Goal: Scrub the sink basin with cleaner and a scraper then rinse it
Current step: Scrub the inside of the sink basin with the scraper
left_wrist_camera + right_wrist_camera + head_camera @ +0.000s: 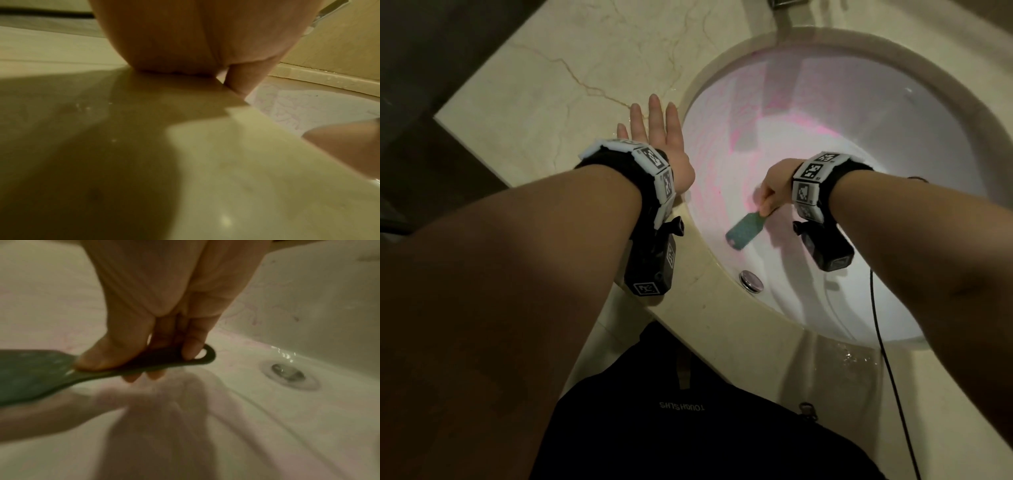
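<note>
The white sink basin (876, 144) is streaked with pink cleaner (743, 137) on its left and far walls. My right hand (770, 192) is down inside the basin and grips the handle of a flat green scraper (744, 231), whose blade lies against the near left wall. In the right wrist view the thumb and fingers pinch the scraper (37, 374) by its dark handle, and the basin (308, 305) shows behind. My left hand (654, 137) lies flat, fingers straight, on the marble counter (544, 89) at the basin's left rim; its palm (185, 40) presses the counter (226, 162).
A round metal overflow cap (751, 281) sits in the near wall, seen too as overflow cap (287, 371). The tap base (780, 5) stands at the far edge. Water drops lie on the near counter (852, 359). A black cable (887, 359) hangs from my right wrist.
</note>
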The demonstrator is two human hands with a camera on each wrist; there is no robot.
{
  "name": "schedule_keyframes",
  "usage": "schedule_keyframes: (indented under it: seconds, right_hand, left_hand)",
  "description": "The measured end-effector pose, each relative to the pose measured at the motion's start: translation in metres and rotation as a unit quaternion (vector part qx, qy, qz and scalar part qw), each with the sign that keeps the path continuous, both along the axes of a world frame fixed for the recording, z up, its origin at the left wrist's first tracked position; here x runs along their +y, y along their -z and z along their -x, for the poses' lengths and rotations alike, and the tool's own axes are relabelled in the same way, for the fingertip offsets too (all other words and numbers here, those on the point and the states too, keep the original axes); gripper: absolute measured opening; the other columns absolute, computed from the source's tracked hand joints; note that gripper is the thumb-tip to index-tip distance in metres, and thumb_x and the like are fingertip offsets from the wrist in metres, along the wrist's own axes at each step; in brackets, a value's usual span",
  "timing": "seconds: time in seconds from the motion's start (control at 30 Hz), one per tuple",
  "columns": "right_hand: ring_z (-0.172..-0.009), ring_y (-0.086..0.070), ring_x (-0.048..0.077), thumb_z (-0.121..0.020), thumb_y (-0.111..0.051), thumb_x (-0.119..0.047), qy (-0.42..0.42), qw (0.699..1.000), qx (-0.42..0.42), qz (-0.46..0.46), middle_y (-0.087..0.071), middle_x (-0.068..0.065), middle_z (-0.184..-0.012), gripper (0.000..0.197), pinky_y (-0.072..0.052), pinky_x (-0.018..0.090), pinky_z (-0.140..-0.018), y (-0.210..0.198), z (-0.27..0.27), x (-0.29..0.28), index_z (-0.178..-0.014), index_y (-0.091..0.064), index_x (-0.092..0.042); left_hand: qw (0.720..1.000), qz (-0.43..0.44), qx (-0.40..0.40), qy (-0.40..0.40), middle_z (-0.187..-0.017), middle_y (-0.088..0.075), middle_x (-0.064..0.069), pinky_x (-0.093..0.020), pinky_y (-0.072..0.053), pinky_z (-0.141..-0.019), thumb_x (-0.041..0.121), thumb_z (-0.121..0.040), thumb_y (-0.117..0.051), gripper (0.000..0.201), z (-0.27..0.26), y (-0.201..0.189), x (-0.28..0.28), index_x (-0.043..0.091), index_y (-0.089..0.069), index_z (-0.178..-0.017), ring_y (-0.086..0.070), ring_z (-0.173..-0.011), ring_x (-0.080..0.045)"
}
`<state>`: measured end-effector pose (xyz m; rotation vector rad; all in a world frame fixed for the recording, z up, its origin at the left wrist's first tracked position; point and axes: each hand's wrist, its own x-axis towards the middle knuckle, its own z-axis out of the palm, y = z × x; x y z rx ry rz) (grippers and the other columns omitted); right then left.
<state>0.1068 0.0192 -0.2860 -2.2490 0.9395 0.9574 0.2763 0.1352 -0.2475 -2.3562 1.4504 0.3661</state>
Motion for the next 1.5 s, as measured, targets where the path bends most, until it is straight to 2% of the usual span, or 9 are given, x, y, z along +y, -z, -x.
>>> schedule_keyframes:
  seconds: [0.17,0.3,0.5,0.63,0.73,0.93,1.2,1.4,1.5]
  right_hand:
    - [-0.085,-0.058,0.027,-0.091,-0.049,-0.051,0.125,0.988,0.015,0.088,-0.067,0.013,-0.104,0.055,-0.046,0.031,-0.079,0.008,-0.015,-0.007,-0.111,-0.066,-0.003]
    - [-0.101,-0.061,0.028,-0.092,-0.05,-0.046,0.077,0.996,0.008,0.035,-0.067,0.012,-0.113,0.049,-0.046,0.031,-0.089,0.009,-0.007,0.006,-0.116,-0.065,-0.006]
    - [-0.079,-0.055,0.022,-0.089,-0.058,-0.042,-0.009,0.999,0.033,0.01,-0.059,0.001,-0.072,0.039,-0.045,0.029,-0.078,0.003,0.008,-0.001,-0.103,-0.069,-0.007]
    - [-0.09,-0.059,0.029,-0.09,-0.05,-0.052,0.12,0.99,0.04,0.06,-0.067,0.015,-0.102,0.052,-0.044,0.03,-0.086,0.012,0.001,-0.005,-0.105,-0.068,-0.005]
    - [-0.093,-0.059,0.029,-0.091,-0.049,-0.05,0.137,0.99,0.026,0.034,-0.066,0.01,-0.098,0.049,-0.045,0.031,-0.086,0.016,-0.004,0.001,-0.104,-0.067,-0.006]
    - [-0.076,-0.05,0.017,-0.09,-0.057,-0.04,0.058,0.996,0.029,-0.068,-0.048,-0.015,-0.059,0.034,-0.034,0.023,-0.074,0.003,0.002,0.012,-0.058,-0.048,-0.033]
    - [-0.098,-0.059,0.027,-0.095,-0.048,-0.041,0.194,0.98,-0.053,-0.004,-0.066,0.011,-0.106,0.04,-0.045,0.032,-0.089,0.005,-0.026,0.008,-0.11,-0.065,-0.008]
    - [-0.059,-0.046,0.006,-0.092,-0.055,-0.035,0.087,0.992,-0.033,-0.082,-0.052,-0.009,-0.06,0.033,-0.038,0.021,-0.062,0.002,-0.017,0.014,-0.06,-0.052,-0.027]
    - [-0.072,-0.051,0.013,-0.091,-0.056,-0.036,0.088,0.993,-0.047,-0.07,-0.057,-0.005,-0.072,0.024,-0.04,0.022,-0.071,-0.001,-0.024,0.006,-0.072,-0.057,-0.021]
  left_hand:
    - [0.999,-0.003,0.05,-0.022,-0.156,0.018,-0.014,-0.051,0.005,-0.114,0.026,-0.095,-0.043,0.078,0.005,-0.012,-0.002,0.011,0.012,-0.149,0.015,-0.143,-0.034]
    - [0.996,0.013,0.084,-0.032,-0.155,0.019,-0.014,-0.054,0.002,-0.114,0.026,-0.095,-0.047,0.081,0.006,-0.017,-0.003,0.01,0.013,-0.148,0.015,-0.144,-0.033]
    - [0.996,0.012,0.092,-0.02,-0.155,0.02,-0.014,-0.053,0.003,-0.114,0.03,-0.092,-0.052,0.089,0.003,-0.013,-0.003,0.01,0.013,-0.148,0.015,-0.143,-0.034]
    - [0.998,0.011,0.052,0.032,-0.154,0.022,-0.014,-0.047,0.009,-0.114,0.036,-0.09,-0.053,0.092,-0.012,-0.011,-0.012,0.012,0.014,-0.148,0.018,-0.142,-0.034]
    - [0.997,0.006,0.063,0.033,-0.154,0.023,-0.014,-0.045,0.012,-0.114,0.04,-0.086,-0.058,0.098,-0.02,-0.02,-0.027,0.011,0.013,-0.149,0.019,-0.142,-0.033]
    - [0.995,-0.026,0.073,0.057,-0.155,0.02,-0.014,-0.047,0.009,-0.115,0.048,-0.092,-0.048,0.09,-0.026,-0.028,-0.047,0.008,0.01,-0.149,0.018,-0.142,-0.034]
    - [0.992,-0.002,0.118,0.043,-0.155,0.02,-0.014,-0.047,0.009,-0.114,0.046,-0.092,-0.048,0.091,-0.022,-0.022,-0.059,0.007,0.012,-0.148,0.017,-0.143,-0.033]
    - [0.99,0.007,0.134,0.041,-0.156,0.019,-0.012,-0.048,0.007,-0.115,0.052,-0.093,-0.039,0.086,-0.024,-0.022,-0.06,0.009,0.011,-0.149,0.017,-0.143,-0.033]
    - [0.99,0.009,0.132,0.043,-0.156,0.019,-0.011,-0.049,0.007,-0.115,0.054,-0.094,-0.036,0.085,-0.023,-0.022,-0.06,0.01,0.011,-0.149,0.017,-0.143,-0.034]
